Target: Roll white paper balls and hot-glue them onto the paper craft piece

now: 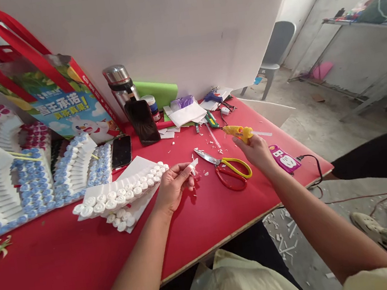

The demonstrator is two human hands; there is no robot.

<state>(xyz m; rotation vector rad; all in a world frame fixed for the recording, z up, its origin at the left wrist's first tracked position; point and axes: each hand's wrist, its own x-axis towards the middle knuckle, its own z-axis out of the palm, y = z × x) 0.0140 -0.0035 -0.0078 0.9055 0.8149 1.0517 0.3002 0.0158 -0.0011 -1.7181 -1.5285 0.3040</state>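
Note:
My left hand (174,184) is closed, pinching a small white foam piece (192,166) just above the red table (70,268). To its left lies a white foam strip covered with rolled white paper buds (121,196). My right hand (256,150) grips a yellow glue gun (240,132), its nozzle aimed left, held above the table. Between the hands lie scissors with yellow and red handles (227,169). White scraps dot the table below my left hand.
Blue and pink bud-covered foam pieces (22,183) fill the left side. A red-handled bag (53,97), a steel flask (121,85), two phones (142,121), papers and a white board (170,33) stand at the back. A cord (314,169) hangs off the right edge. Another person's leg and shoe (374,225) are at right.

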